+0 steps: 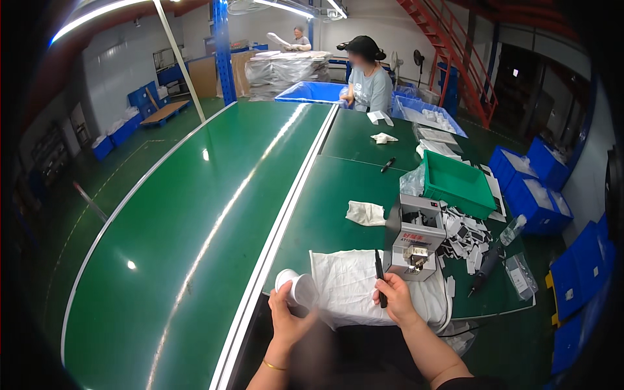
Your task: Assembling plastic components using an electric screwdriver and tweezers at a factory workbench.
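Note:
My left hand (286,318) is wrapped around a white, hollow, cup-like part (303,290) whose round opening shows; the fingers are partly smeared by motion. In my right hand (398,299) I grip a slim black marker-like stick (379,266), held nearly upright. Beneath both hands a white cloth (341,279) covers the near edge of the green table. Just beyond my right hand stands a small grey metal bench machine (416,240) with a silvery mechanism on its front.
A pile of small white and dark pieces (465,237) lies right of the machine, below a green bin (458,182). Left runs a green conveyor belt (175,227). A folded white cloth (366,213) and black pen (388,164) lie farther off. A co-worker (369,78) stands at the far end.

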A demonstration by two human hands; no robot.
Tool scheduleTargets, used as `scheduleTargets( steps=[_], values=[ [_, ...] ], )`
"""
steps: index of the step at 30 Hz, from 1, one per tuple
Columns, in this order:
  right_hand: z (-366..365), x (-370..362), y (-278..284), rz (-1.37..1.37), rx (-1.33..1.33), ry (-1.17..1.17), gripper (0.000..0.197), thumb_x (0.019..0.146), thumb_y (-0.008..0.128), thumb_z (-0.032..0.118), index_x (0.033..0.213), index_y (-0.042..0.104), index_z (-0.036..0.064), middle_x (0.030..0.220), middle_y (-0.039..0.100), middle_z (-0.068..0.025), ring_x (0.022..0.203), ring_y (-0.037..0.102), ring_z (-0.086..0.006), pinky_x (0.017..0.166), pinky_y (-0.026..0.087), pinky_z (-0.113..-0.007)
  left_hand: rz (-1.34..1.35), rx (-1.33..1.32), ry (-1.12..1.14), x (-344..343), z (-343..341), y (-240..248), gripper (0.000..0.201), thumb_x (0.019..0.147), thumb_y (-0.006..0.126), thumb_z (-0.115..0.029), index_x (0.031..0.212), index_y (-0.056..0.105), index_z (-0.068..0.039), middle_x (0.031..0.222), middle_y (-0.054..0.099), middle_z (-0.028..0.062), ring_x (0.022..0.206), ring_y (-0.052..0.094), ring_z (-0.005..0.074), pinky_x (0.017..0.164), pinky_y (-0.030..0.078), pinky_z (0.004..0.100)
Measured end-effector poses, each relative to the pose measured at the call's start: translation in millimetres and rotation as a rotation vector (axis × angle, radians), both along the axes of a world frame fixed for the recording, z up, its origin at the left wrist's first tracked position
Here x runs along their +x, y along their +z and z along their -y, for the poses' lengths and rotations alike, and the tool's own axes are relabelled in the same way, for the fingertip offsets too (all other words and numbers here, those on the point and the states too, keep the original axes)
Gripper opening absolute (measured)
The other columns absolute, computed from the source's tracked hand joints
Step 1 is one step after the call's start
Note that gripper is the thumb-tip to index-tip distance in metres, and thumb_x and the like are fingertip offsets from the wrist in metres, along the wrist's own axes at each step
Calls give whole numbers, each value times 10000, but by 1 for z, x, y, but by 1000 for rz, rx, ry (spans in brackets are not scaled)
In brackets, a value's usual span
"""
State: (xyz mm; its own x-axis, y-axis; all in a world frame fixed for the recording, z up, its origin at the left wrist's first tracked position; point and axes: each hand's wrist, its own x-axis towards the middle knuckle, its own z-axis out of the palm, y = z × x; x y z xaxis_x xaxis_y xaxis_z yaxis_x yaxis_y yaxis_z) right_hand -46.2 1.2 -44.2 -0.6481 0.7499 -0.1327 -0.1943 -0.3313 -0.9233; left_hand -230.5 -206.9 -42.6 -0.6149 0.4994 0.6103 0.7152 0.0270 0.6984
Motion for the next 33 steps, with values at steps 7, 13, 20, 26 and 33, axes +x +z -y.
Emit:
scheduleTargets(
  steps=[7, 13, 20, 26, 33],
  values=[
    [3, 2, -7, -24, 93, 30, 121, 964, 622, 81, 1048, 571, 11, 794, 635, -56, 636, 626, -135, 568, 512, -277, 315, 169, -146, -3, 3, -16, 932, 672, 820, -29, 1449, 308, -81, 1284, 473, 114, 1162, 510, 223, 989, 429, 366],
    [5, 4, -10, -72, 78, -4, 172, 953, 633, 66, 1087, 560, -15, 808, 643, -71, 666, 622, -136, 598, 505, -284, 362, 252, -223, -4, 4, -20, 979, 662, 831, -6, 1467, 281, -89, 1333, 456, 117, 1230, 488, 232, 1063, 389, 379],
    [4, 5, -10, -70, 99, 4, 159, 963, 621, 77, 1084, 565, -10, 788, 649, -73, 651, 611, -130, 605, 498, -270, 360, 255, -250, -6, 5, -23, 967, 656, 842, -8, 1451, 297, -95, 1324, 458, 107, 1219, 489, 230, 1056, 384, 376],
    [4, 4, -13, -77, 131, 18, 117, 965, 625, 82, 1052, 582, 18, 787, 637, -52, 651, 623, -125, 575, 504, -266, 243, 190, -225, -9, 6, -34, 929, 658, 844, -7, 1423, 328, -108, 1281, 469, 108, 1192, 501, 229, 1025, 404, 373],
    [19, 1, -18, 52, 229, 19, 176, 962, 633, 82, 1109, 586, -3, 846, 649, -41, 684, 605, -92, 618, 499, -243, 2, 120, -156, 0, 4, -27, 864, 617, 872, -68, 1346, 412, -114, 1231, 484, 168, 1124, 524, 305, 1004, 409, 421]
  ],
)
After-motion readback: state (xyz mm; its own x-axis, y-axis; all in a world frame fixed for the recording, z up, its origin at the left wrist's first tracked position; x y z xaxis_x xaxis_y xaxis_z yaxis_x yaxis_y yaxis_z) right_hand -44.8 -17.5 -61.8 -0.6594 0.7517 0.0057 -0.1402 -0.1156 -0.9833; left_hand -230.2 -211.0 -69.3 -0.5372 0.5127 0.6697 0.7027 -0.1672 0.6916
